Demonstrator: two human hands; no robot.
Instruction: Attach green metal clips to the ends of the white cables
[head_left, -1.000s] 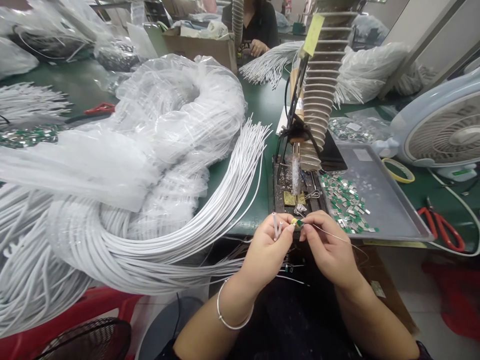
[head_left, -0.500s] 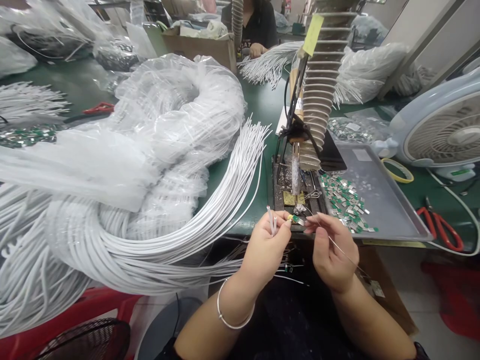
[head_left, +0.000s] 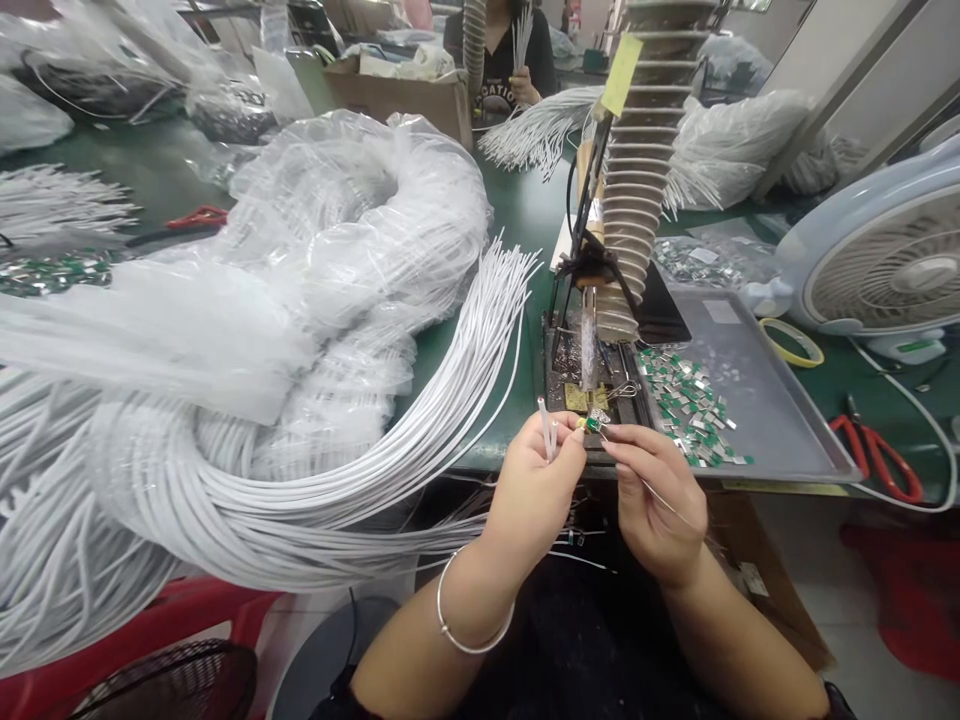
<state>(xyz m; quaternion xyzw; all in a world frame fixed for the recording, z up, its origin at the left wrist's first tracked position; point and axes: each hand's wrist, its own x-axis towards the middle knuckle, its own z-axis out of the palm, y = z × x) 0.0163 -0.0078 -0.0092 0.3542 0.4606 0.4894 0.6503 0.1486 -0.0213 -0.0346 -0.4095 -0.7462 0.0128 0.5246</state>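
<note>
My left hand is closed around a few white cables whose ends stick up above the fingers. At its thumb and fingertip is a small green connector board, just under the tip of an upright soldering iron. My right hand pinches a thin wire that trails down across the palm, its fingertips close to the board. Which fingers touch the board is too small to tell. Below the iron, a yellow sponge lies in a dark, debris-covered stand.
A grey tray holds green boards beside red-handled pliers, yellow tape and a fan. A ribbed hose hangs over the stand. White cable bundles fill the left. A person sits opposite.
My right fingertips have moved left and slightly up, closer to the board, which has shifted slightly up near the iron tip. The person opposite now holds up white cables.
</note>
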